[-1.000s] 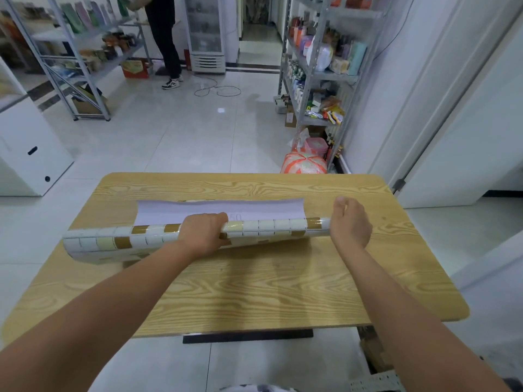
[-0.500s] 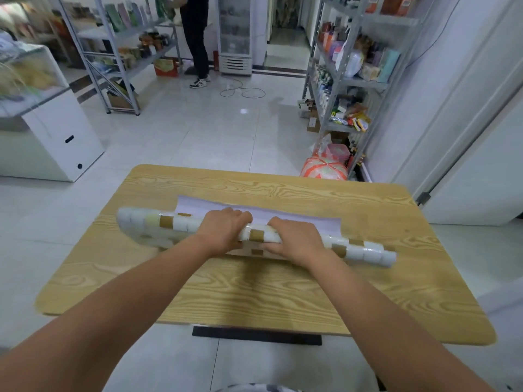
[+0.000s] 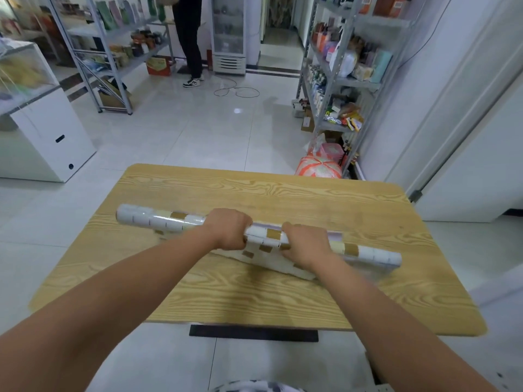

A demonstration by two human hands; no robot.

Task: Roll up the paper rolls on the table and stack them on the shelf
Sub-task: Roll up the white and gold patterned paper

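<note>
Hands meet near the middle of the paper roll (image 3: pixel 266 236), close together but not touching. The left hand (image 3: pixel 229 229) curls over the top of it, knuckles up, fingers wrapped around the tube. The right hand (image 3: pixel 307 246) grips it just beside, fingers bent over the far side.

The roll lies across the wooden table (image 3: pixel 254 190), slanting from far left to near right, patterned in white squares with a few tan and cream ones. A loose flap (image 3: pixel 283 265) of the same sheet spreads out from under the roll on the near side, flat on the tabletop. The roll's right end is blurred, so it may not be tightly wound there.

Beyond the table, a metal shelf (image 3: pixel 339 80) packed with goods stands on the right by the wall, with an orange-and-white bag (image 3: pixel 317 168) at its foot. Another shelf unit (image 3: pixel 113 52) stands at far left, with a white cabinet (image 3: pixel 48 137) nearer. Someone in dark clothes (image 3: pixel 188 38) stands at the back beside a glass-door cooler (image 3: pixel 228 32).
</note>
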